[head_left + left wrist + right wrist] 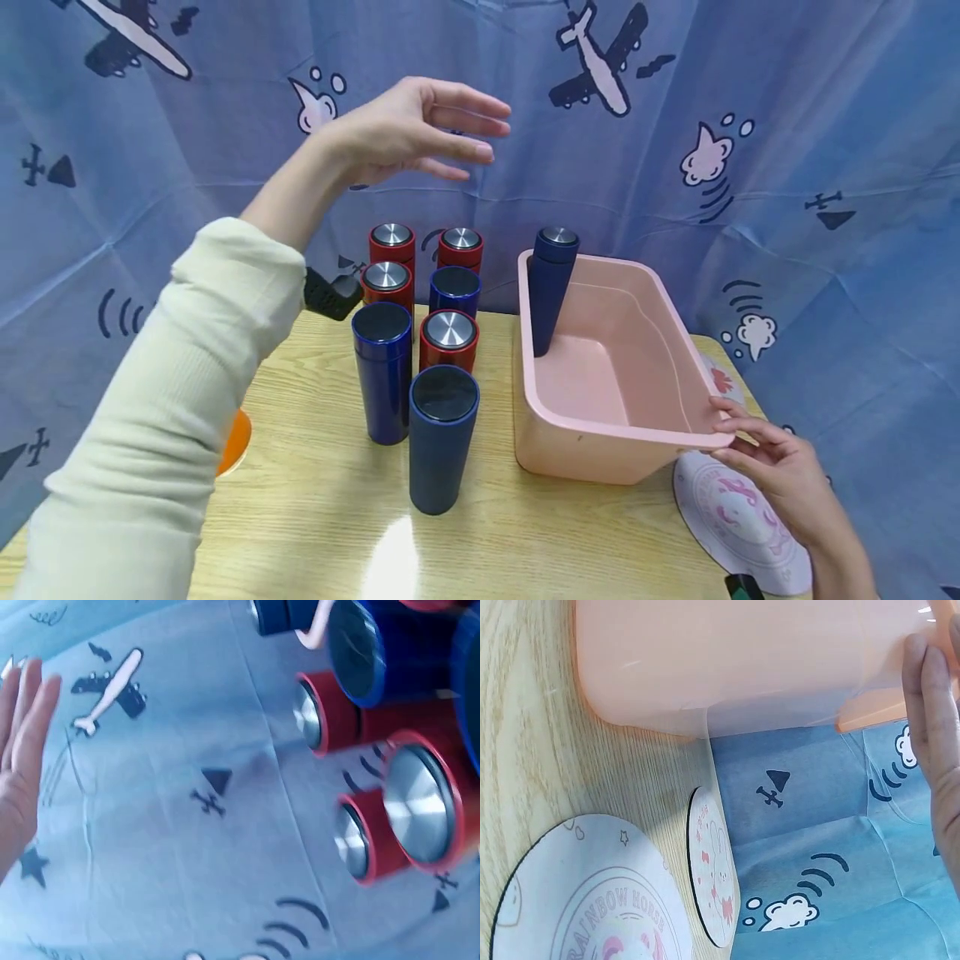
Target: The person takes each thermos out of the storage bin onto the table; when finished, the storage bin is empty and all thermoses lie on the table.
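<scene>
My left hand (408,129) is raised over the group of bottles, fingers extended and apart from the thumb, holding nothing. In the left wrist view its fingers (34,712) show at the left edge. Below it stand several red bottles (448,346) with silver lids, two glossy blue bottles (384,375) and a matte navy bottle (442,450) in front. Another navy bottle (553,287) leans upright inside the pink plastic bin (581,446), at its far left corner. My right hand (783,467) pinches the bin's near right rim corner, fingers over the rim and thumb below.
Two round printed mats lie right of the bin, a near one (607,900) and a farther one (712,870). An orange object (236,442) is partly behind the left sleeve. A blue patterned curtain (637,167) hangs behind the wooden table (315,500).
</scene>
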`<state>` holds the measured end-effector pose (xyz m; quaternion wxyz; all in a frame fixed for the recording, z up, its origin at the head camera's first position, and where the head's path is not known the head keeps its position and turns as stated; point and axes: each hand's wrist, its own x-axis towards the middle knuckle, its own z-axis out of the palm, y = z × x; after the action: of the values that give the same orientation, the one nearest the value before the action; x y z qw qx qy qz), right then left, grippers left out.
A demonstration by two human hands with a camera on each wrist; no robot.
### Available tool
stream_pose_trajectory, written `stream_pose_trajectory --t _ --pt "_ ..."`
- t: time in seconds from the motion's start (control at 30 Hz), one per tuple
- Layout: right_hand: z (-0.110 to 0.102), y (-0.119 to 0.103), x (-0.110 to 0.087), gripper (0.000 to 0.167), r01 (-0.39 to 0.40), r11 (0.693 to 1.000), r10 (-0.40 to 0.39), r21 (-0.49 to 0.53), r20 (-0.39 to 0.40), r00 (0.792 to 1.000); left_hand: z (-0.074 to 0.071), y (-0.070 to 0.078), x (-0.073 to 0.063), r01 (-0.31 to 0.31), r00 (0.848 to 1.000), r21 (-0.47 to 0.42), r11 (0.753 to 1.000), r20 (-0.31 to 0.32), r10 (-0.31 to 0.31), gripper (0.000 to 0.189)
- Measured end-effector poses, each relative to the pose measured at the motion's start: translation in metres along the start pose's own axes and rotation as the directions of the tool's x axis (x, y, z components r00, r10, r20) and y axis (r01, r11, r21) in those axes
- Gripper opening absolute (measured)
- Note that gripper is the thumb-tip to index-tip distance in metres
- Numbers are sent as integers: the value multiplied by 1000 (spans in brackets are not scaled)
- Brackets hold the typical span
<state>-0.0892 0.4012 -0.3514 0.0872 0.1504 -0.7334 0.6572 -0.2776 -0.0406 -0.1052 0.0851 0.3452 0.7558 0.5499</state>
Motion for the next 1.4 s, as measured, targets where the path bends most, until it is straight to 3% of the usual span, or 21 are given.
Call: stream_pose_trajectory --t 0.2,0.37,0.53,0.67,0.8,0.9,1.0,1.07,1.17,1.3,1.4 --pt "-4 -2 -7 33 -26 1000 26 0 -29 999 31 33 41 -35 995 -60 998 -90 29 49" --pt "-7 -5 -15 33 -32 999 32 3 -59 998 73 60 72 -27 993 -109 994 -121 13 44" --pt "-8 -7 -22 33 -29 1000 30 10 -74 997 120 72 96 41 995 -108 993 -81 -50 39" --pt "-7 -9 -26 32 -20 1000 19 -1 -82 996 157 79 111 56 993 -81 995 -99 -64 36" --pt "-6 -12 -28 31 -19 1000 18 -7 -90 996 189 80 119 53 990 -210 976 -116 -79 33" --pt "-5 -16 -27 29 -37 999 34 -29 -95 995 212 68 122 63 990 -373 926 -92 -104 33" --pt "-6 -20 -28 30 -52 998 49 -38 -89 995 238 44 123 44 995 -498 866 -55 -82 33" --pt "-4 -18 -28 30 -53 998 49 -39 -82 995 252 22 123 14 998 -528 849 -49 -46 33" --pt "-1 -17 -28 31 -45 998 42 -42 -83 996 267 -12 124 -85 995 -543 835 -83 47 35" --pt "-2 -18 -31 30 -27 998 21 -53 -101 995 276 -48 128 -234 972 -585 777 -170 164 38" --pt "-3 -21 -33 31 -16 998 9 -60 -103 995 278 -68 130 -315 948 -620 718 -249 201 38"
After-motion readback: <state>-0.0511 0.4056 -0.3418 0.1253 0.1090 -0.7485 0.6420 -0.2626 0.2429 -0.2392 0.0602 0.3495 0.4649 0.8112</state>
